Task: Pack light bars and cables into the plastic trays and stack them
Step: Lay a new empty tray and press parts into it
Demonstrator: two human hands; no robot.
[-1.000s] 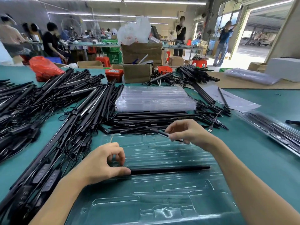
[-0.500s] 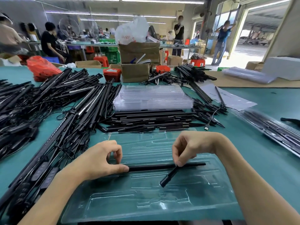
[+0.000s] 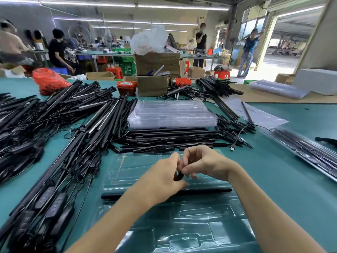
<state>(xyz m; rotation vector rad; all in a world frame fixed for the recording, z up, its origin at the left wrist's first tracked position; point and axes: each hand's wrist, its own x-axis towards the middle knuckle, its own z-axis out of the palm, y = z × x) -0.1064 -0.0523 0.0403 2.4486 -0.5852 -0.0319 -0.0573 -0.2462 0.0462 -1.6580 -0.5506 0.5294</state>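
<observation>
A clear plastic tray [image 3: 191, 221] lies on the green table in front of me. One black light bar [image 3: 206, 191] rests across the tray in a groove. Above it, my left hand [image 3: 164, 177] and my right hand [image 3: 204, 164] meet over the tray's middle. Both pinch a short black piece [image 3: 179, 176], most of it hidden by the fingers. Loose black bars [image 3: 173, 140] are piled just behind the tray. A stack of clear trays [image 3: 171, 114] stands behind that pile.
Long light bars with cables and controllers [image 3: 54, 161] cover the table's left side. A packed tray [image 3: 310, 152] lies at the right. Cardboard boxes [image 3: 155, 75], a red bag [image 3: 49, 81] and red bins [image 3: 126, 87] stand at the back. People work at far benches.
My left hand left the bar's left end and moved right to meet my right hand. The right hand lifted the short black piece toward the tray's middle.
</observation>
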